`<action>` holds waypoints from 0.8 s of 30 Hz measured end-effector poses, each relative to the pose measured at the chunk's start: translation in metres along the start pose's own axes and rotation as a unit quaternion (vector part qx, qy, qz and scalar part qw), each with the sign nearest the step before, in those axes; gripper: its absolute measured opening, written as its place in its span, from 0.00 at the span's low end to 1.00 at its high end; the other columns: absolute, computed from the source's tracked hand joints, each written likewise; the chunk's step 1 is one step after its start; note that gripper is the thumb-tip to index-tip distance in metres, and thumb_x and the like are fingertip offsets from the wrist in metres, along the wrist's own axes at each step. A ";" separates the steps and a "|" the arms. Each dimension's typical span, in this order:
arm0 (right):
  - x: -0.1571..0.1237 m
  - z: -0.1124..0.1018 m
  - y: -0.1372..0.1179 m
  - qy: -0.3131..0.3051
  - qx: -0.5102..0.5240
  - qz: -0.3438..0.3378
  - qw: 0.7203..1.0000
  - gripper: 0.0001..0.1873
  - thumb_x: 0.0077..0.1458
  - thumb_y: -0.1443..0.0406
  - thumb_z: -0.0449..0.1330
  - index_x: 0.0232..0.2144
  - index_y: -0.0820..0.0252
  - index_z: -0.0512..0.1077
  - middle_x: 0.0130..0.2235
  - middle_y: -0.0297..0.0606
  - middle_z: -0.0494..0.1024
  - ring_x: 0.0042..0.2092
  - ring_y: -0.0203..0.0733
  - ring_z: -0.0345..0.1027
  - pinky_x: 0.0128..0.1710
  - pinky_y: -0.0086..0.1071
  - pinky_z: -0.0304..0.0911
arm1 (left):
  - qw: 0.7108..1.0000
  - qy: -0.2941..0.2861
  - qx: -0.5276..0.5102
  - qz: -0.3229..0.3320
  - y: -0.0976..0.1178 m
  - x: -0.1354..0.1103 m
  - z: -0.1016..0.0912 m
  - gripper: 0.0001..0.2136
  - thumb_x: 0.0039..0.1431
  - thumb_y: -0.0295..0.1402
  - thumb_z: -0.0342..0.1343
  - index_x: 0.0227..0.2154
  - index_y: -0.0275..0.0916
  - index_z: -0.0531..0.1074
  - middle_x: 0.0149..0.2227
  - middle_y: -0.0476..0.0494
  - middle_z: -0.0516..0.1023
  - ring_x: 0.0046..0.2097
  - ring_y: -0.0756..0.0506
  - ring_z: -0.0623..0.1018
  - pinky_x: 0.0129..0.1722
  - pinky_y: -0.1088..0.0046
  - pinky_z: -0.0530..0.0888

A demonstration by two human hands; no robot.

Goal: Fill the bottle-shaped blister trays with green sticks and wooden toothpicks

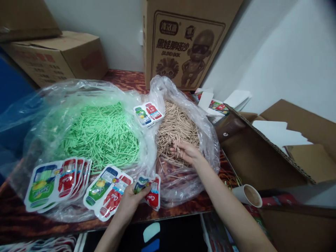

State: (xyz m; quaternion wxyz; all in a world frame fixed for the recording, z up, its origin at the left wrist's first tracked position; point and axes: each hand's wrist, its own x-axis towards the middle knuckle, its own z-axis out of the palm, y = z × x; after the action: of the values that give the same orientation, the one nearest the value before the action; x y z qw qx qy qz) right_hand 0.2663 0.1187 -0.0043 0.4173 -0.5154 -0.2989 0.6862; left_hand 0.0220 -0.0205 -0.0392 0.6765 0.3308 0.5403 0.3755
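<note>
My left hand [131,201] grips a small printed pouch [152,192] with green and red bottle pictures, held at the table's near edge. My right hand [187,151] reaches into a clear bag of tan sticks [175,122], fingers curled on a few of them. A larger clear bag of green sticks [101,134] lies to the left. A filled pouch [110,192] lies beside my left hand, and a fanned stack of pouches [56,183] rests on the green bag's plastic. Another pouch [148,114] sits between the two bags.
A tall "BLIND BOX" carton [183,42] stands at the back. Cardboard boxes [60,57] sit at the back left. An open brown carton [275,150] lies to the right. A paper cup [248,195] lies on its side near my right forearm.
</note>
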 end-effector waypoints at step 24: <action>-0.046 0.042 0.072 0.024 -0.091 -0.229 0.969 0.07 0.55 0.60 0.57 0.34 0.58 0.66 0.32 0.35 0.74 0.35 0.39 0.67 0.39 0.33 0.64 | 0.999 0.037 -0.014 0.005 0.009 -0.003 0.001 0.14 0.40 0.41 0.68 0.24 0.35 0.76 0.24 0.47 0.79 0.27 0.46 0.77 0.30 0.73 0.73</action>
State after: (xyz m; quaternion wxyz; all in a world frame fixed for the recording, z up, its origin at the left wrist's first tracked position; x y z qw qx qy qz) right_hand 0.2123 0.0447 -0.0311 0.5218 -0.4851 -0.4599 0.5300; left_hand 0.0215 -0.0182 -0.0298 0.6586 0.3098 0.5579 0.3987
